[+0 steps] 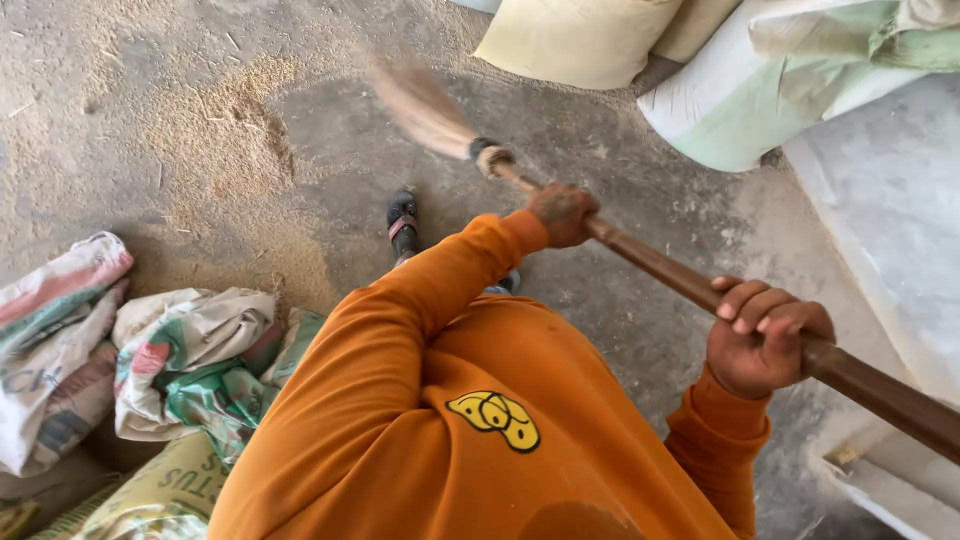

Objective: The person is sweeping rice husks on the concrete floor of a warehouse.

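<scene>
I hold a broom with a long brown wooden handle (660,265) in both hands. My left hand (562,213) grips the handle low down, close to the blurred straw head (420,105), which hangs over the concrete floor. My right hand (765,335) is wrapped round the handle higher up, toward the right. My orange sleeves and shirt fill the lower middle. My sandalled foot (402,220) stands below the broom head.
A drift of pale husk and dust (245,150) lies on the floor at the left. Crumpled printed sacks (190,355) are piled at the lower left. Full sacks (580,40) lean at the top; a white-green sack (740,110) lies at upper right.
</scene>
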